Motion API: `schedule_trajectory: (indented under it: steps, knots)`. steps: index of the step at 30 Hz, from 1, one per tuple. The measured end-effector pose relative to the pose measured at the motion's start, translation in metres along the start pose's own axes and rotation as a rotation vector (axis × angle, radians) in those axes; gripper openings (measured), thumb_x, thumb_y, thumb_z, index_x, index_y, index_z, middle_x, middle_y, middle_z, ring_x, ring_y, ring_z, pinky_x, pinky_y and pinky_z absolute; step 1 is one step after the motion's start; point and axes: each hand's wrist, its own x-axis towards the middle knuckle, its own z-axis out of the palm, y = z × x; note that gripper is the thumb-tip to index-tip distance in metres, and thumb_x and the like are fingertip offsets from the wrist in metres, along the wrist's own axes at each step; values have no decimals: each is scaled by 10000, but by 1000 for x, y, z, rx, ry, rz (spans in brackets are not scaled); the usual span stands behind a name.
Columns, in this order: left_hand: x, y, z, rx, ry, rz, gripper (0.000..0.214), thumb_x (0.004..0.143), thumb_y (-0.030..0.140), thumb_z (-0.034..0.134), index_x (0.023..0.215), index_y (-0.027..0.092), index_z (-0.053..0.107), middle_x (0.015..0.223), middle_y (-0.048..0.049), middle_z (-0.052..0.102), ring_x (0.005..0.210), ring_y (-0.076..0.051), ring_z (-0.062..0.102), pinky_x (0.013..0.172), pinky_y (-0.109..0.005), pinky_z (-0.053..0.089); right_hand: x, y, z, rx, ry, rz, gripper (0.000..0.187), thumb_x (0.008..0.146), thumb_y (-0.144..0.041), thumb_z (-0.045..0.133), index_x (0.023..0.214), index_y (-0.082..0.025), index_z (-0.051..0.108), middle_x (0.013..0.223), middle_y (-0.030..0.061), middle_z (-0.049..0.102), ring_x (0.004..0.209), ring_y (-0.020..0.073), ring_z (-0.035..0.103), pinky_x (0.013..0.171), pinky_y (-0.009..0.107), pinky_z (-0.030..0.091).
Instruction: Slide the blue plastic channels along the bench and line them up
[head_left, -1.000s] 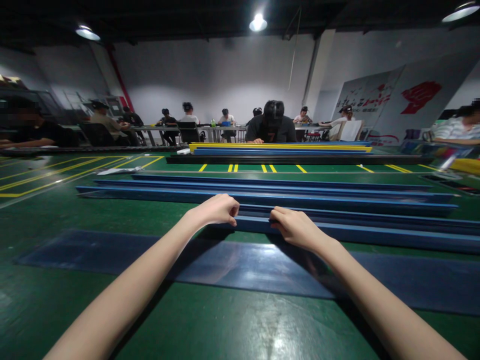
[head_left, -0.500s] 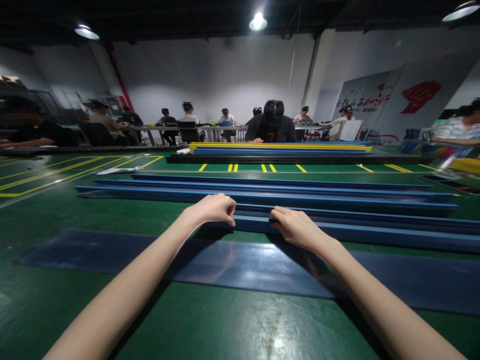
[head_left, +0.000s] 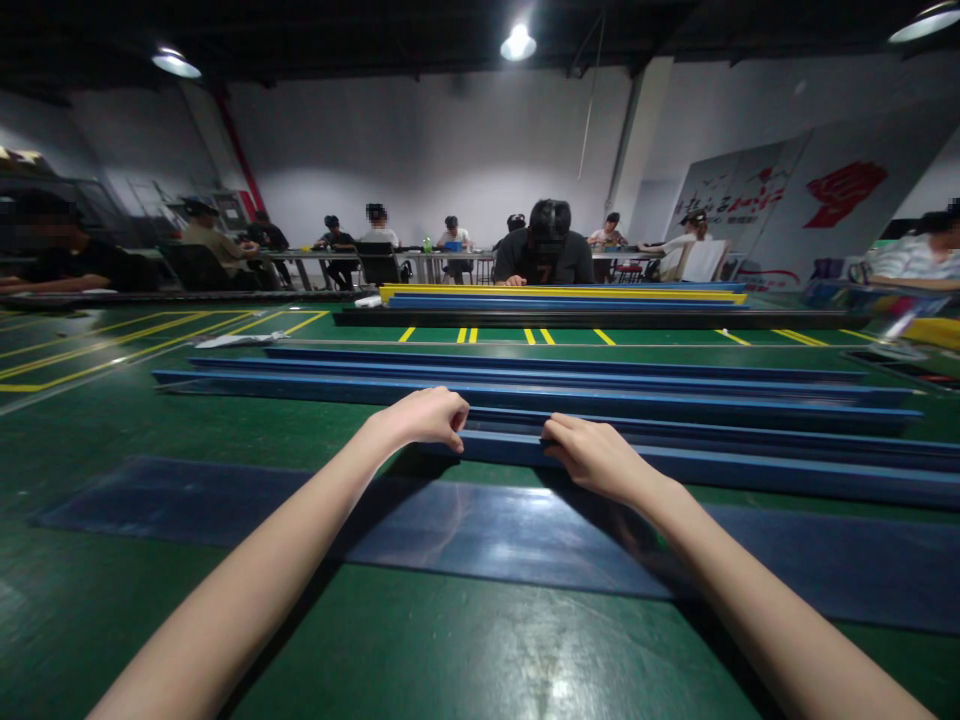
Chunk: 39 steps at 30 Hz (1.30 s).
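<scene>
Both hands are at the near edge of a long blue plastic channel (head_left: pixel 505 447) lying across the green table. My left hand (head_left: pixel 429 415) has its fingers curled over the channel's left part, thumb on the near side. A short way along, my right hand (head_left: pixel 589 450) pinches the same channel from the right, its fingertips partly hidden. Between the hands a stretch of the channel's side wall shows. Nearer to me, under my forearms, lies a flat dark-blue plastic strip (head_left: pixel 480 530), shiny and partly see-through.
Beyond my hands lie more blue channels (head_left: pixel 285 387) side by side. Farther back are yellow strips (head_left: pixel 562 294) and a long black bar (head_left: pixel 600 320). A person (head_left: pixel 551 250) sits across the table. A white scrap (head_left: pixel 240 340) lies left, a phone-like dark object (head_left: pixel 907 370) right.
My left hand has slid very slightly left along the blue channel. The right hand keeps its place, and the view has shifted only a little.
</scene>
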Motion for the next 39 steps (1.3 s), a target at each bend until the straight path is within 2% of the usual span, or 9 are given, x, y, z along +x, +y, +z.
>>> schedule_trajectory:
  steps: [9,21,34,39]
  knots:
    - [4,-5,4,-18,19,57,167,591,321,668,619,181,581,596,29,568,577,-117,510,480,-209,277,0,0,0,11,8,1,94,840,-184,424,863,-172,514,870,47,560,757,132,537,578,223,301]
    - [6,-10,7,-71,8,38,187,583,349,644,593,183,558,564,37,543,549,-108,487,471,-212,266,-1,0,2,2,12,-3,96,838,-182,419,858,-167,512,866,54,560,763,143,543,593,228,316]
    - [7,-18,9,-211,-94,-4,299,590,421,609,526,180,444,452,59,421,451,-89,381,443,-214,260,-1,0,1,-9,13,0,103,843,-198,410,855,-171,508,867,45,567,752,135,541,577,227,310]
    - [7,-20,9,-232,-104,-9,307,590,428,613,518,180,447,435,59,411,434,-88,377,435,-214,264,0,1,2,-10,20,-6,96,839,-189,412,849,-172,506,866,43,567,754,136,540,571,227,304]
